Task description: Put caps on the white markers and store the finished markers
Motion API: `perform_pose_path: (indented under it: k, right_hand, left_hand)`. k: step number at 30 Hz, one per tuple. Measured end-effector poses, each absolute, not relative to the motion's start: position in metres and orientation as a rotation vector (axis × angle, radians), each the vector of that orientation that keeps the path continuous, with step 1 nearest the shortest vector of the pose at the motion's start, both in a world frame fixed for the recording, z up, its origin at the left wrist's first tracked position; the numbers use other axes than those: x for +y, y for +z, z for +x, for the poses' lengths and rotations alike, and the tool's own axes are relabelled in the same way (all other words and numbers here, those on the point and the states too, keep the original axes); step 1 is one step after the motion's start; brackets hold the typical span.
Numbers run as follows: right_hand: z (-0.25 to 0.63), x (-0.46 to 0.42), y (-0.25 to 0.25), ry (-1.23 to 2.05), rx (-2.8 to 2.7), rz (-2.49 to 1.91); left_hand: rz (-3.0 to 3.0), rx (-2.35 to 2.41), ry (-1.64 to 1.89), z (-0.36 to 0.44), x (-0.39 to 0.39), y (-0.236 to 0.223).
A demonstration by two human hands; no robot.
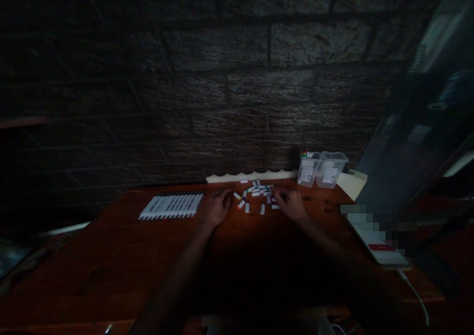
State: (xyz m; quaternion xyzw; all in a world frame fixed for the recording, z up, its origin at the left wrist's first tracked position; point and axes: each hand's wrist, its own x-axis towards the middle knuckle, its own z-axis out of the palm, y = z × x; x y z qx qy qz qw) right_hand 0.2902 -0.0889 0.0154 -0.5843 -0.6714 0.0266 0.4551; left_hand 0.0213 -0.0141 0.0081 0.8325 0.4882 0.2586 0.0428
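Note:
Short white marker caps (256,193) with coloured ends lie in a loose pile on the wooden table. A few of them, such as a white cap (262,208), stand upright at the near side. My left hand (218,207) rests on the table just left of the pile, its fingers loosely stretched and nothing seen in them. At the pile's right edge is my right hand (291,203), fingers curled together among the caps. Whatever its fingertips hold is too dark and small to make out. Left of my left hand, several white markers (172,205) with dark ends lie side by side in a neat row.
Two clear plastic containers (331,171) with labels stand at the back right, one with coloured pieces near its top. A tablet-like device (385,246) with a white cable (416,293) lies at the right edge. Behind the table (122,256) rises a dark stone wall (244,98).

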Motion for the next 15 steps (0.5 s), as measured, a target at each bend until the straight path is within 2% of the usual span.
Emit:
perform_pose_path:
  k: [4,7,12,15]
  right_hand:
    - [0.295,-0.088,0.015,0.128,-1.675,-1.492]
    - [0.299,-0.087,0.016,0.163,-1.676,-1.512]
    - [0.3,-0.086,0.014,0.209,-1.688,-1.549]
    - [0.3,-0.087,0.013,0.216,-1.708,-1.539]
  left_hand:
    - [2.739,1.121,0.748,0.032,-0.013,-0.001]
    - [2.737,1.182,0.748,0.035,-0.014,0.002]
    - [2.501,1.998,0.762,0.015,-0.016,0.021]
    - [2.274,2.317,0.497,-0.006,-0.014,0.028]
